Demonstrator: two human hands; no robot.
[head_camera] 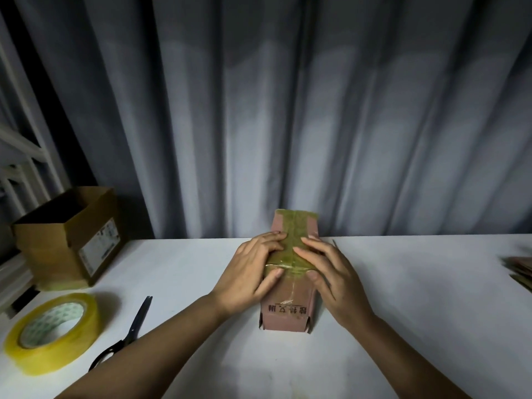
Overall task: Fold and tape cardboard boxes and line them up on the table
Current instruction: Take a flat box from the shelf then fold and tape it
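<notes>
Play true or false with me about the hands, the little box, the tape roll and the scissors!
1. Both hands press on the small taped box. True: the left hand and the right hand lie on the small brown box, fingers flat on its tape.
2. The tape roll sits on top of the small box. False: the tape roll lies on the white table, far to the left.
3. One hand holds the scissors. False: the scissors lie untouched on the table between the roll and the left arm.
4. A bigger open box stands at the back left. True: the open carton is there.
</notes>
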